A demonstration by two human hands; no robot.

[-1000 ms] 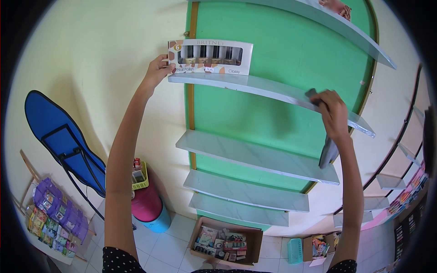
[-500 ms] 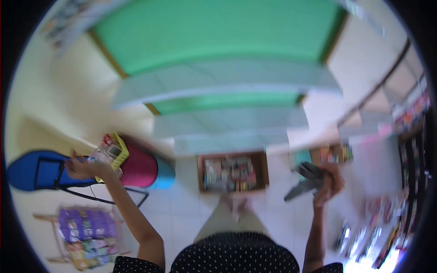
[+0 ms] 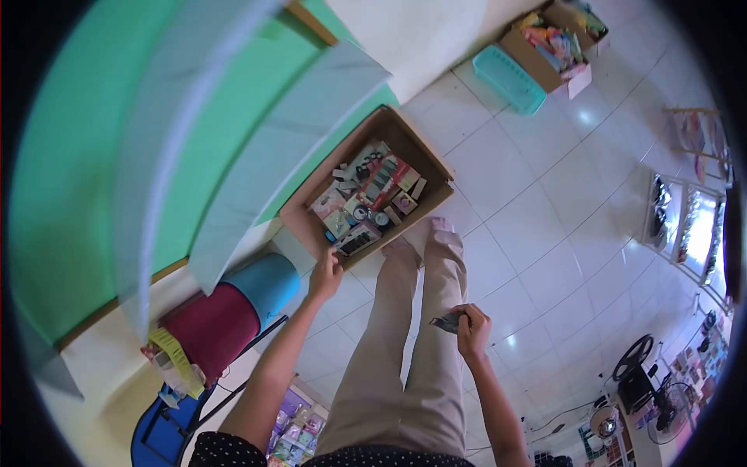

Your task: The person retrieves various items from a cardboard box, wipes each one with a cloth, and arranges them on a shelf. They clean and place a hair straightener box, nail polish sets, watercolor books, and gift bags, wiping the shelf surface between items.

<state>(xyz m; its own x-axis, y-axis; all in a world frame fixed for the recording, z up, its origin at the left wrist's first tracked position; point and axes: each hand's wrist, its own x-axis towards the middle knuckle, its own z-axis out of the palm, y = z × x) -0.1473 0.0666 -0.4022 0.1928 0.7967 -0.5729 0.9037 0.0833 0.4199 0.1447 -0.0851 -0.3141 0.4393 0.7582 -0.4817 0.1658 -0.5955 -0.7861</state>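
Note:
A cardboard box (image 3: pixel 426 148) full of small packaged goods stands on the floor in front of my feet. At its near left corner is my left hand (image 3: pixel 326 274), fingers bent and closed at the rim beside a small boxed item (image 3: pixel 358 238). Part of the grip is hidden. My right hand (image 3: pixel 473 333) is closed around a bunched dark grey cloth (image 3: pixel 447 321), held above my right leg.
Grey shelves (image 3: pixel 288 167) on a green wall rise at left. Maroon (image 3: pixel 218 327) and blue (image 3: pixel 264 284) cylindrical containers stand below them. A turquoise basket (image 3: pixel 510 82) and a carton of colourful packets (image 3: pixel 537 58) are at far right. A fan (image 3: pixel 669 412) stands lower right.
My view has turned and tilted down toward the box. The left hand has gone from the yellow basket to the box's corner. The right hand, still gripping the cloth, is now above my leg.

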